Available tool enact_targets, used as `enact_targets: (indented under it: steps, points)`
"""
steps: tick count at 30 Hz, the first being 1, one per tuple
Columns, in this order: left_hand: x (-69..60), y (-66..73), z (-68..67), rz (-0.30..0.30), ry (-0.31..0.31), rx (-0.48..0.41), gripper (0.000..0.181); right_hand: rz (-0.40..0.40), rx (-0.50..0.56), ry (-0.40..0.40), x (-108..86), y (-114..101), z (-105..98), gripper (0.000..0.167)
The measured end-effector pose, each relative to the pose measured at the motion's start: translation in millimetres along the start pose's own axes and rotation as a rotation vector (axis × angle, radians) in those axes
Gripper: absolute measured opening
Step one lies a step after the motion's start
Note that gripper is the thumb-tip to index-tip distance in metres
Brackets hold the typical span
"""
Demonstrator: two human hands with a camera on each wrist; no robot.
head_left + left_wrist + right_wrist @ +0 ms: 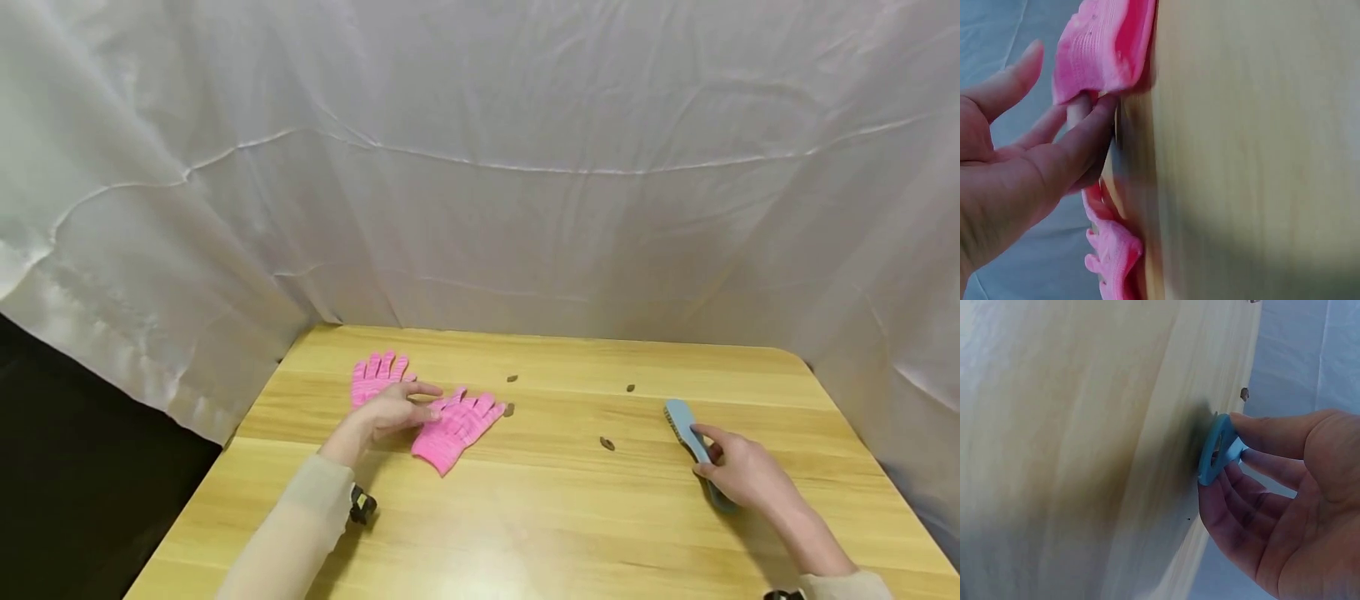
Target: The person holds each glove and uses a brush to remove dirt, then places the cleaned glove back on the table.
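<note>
Two pink knitted gloves lie on the wooden table, one farther back on the left (pixel 369 382) and the other nearer the middle (pixel 453 433). Between them reaches my left hand (pixel 390 411). In the left wrist view its fairly straight fingers touch the edge of a pink glove (pixel 1094 56), while the thumb stands apart. A blue brush (pixel 681 417) with short bristles is on the right. My right hand (pixel 746 475) grips its handle between thumb and fingers; the right wrist view shows the handle's looped end (pixel 1213 450) in the grasp.
Several small brown bits are scattered over the table, one (pixel 607 443) near the middle and another (pixel 630 387) farther back. A pale curtain (pixel 525 233) hangs behind the table. Dark cloth (pixel 90 467) lies beyond the left edge.
</note>
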State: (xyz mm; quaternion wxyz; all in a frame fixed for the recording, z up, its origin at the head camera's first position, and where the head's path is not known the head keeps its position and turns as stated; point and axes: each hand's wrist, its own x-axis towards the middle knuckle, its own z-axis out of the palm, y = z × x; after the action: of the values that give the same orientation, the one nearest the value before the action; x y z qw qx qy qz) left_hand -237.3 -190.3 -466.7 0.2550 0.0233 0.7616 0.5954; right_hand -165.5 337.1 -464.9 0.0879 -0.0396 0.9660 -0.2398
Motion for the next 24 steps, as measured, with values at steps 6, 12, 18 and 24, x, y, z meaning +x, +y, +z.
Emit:
enact_targets:
  steps: [6,12,18,24]
  points:
    - [4.1,-0.7,-1.6,-0.024,-0.048,-0.020,0.052,-0.005,-0.026,0.018,2.4,-1,-2,0.065]
    - [7.6,-5.1,1.4,-0.064,-0.114,-0.135,0.059,-0.005,-0.017,0.002,-1.2,1,0,0.065]
    - [10.9,-7.7,1.7,-0.020,-0.097,-0.270,0.065,0.004,-0.013,0.005,-4.4,2,2,0.064]
    - [15.6,-8.9,0.1,0.065,0.053,-0.046,0.066,0.003,-0.014,0.006,-6.0,2,1,0.063]
